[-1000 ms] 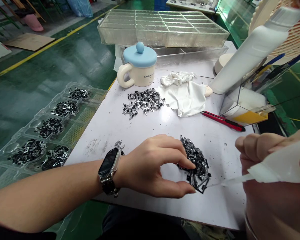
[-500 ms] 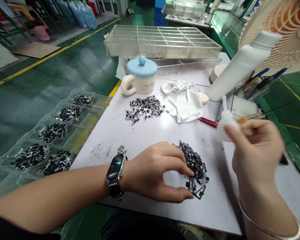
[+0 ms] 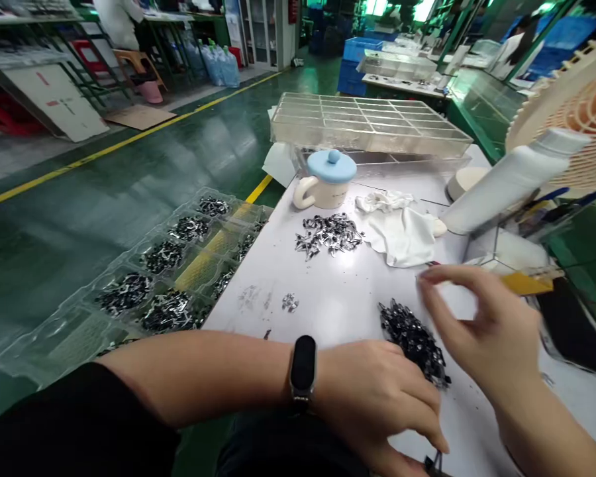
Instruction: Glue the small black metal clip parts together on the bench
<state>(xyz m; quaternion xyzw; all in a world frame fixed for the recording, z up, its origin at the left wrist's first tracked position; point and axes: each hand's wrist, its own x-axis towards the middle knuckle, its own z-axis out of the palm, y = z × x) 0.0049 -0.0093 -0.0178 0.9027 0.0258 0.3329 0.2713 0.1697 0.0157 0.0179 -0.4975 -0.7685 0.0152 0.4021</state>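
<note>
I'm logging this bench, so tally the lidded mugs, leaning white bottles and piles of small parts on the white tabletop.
Lidded mug: 1
Leaning white bottle: 1
Parts piles: 3 (loose pile by the mug, dense dark pile, small silvery cluster)
Total: 5

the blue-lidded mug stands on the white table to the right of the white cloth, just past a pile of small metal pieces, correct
Not quite: the head view shows the mug to the left of the white cloth, not the right. It does have a blue lid and stand on the white table, just past a pile of small metal pieces.
</note>
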